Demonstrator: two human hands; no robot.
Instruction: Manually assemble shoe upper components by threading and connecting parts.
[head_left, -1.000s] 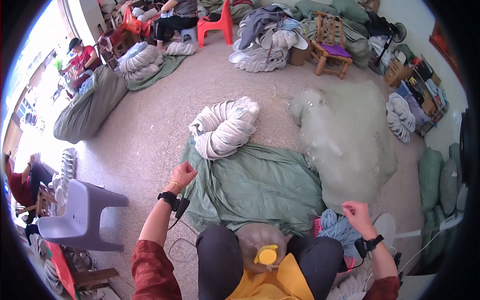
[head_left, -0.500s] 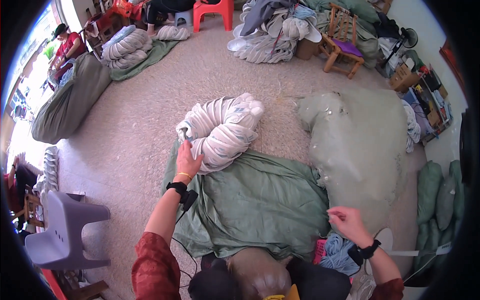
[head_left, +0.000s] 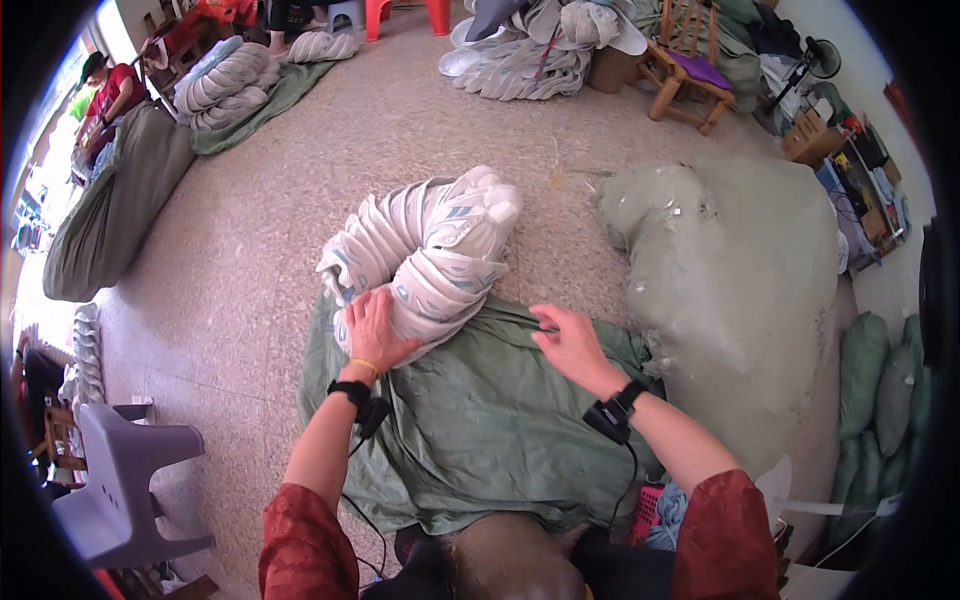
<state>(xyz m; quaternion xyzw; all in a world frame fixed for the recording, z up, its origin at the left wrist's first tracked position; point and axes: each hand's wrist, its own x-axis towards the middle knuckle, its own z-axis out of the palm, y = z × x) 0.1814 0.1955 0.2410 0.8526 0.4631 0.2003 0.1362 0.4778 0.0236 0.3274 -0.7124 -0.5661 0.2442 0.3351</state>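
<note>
A thick coil of white shoe uppers (head_left: pixel 440 235) with blue marks, nested one into another, lies on the floor in front of me. Its near edge rests on a spread green cloth sack (head_left: pixel 480 420). My left hand (head_left: pixel 378 335) lies against the coil's near left end, fingers spread and not gripping. Over the far right part of the sack, my right hand (head_left: pixel 575 345) hovers with loosely bent fingers apart and nothing in them. It is to the right of the coil and does not touch it.
A large stuffed pale-green sack (head_left: pixel 730 300) stands at the right. A purple-grey plastic chair (head_left: pixel 120 480) is at the left. Near my right sleeve sits a pink basket (head_left: pixel 648 512) beside blue cords (head_left: pixel 668 515). A wooden chair (head_left: pixel 690 75) and more piled uppers (head_left: pixel 530 65) are farther back.
My right hand has moved forward and left, from beside the blue cords to over the sack near the coil. My left hand has come down onto the coil's near end.
</note>
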